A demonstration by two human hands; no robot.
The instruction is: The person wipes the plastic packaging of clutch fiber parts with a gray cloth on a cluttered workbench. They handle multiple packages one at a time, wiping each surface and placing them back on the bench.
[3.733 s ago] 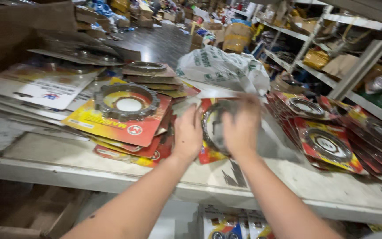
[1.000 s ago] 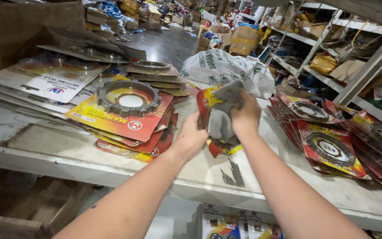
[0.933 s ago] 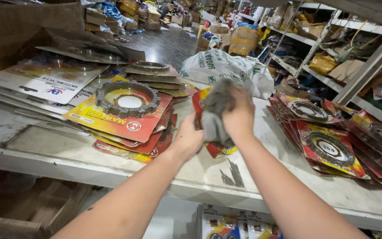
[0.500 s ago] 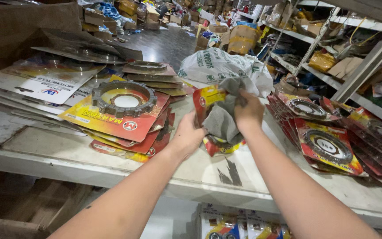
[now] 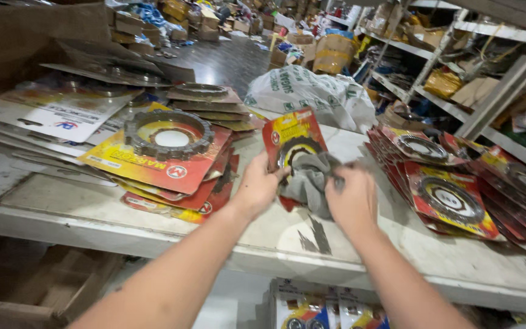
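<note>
Cluttered counter [image 5: 153, 225]: my left hand [image 5: 255, 190] pinches the red carded ring pack [image 5: 293, 143]; right hand [image 5: 351, 198] clutches the grey rag [image 5: 308, 183]. I wipe firmly, card braced.

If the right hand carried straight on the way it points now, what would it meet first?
The right hand points up and left into the grey cloth it grips, which lies against the red and yellow carded ring pack; depth is unclear.
</note>
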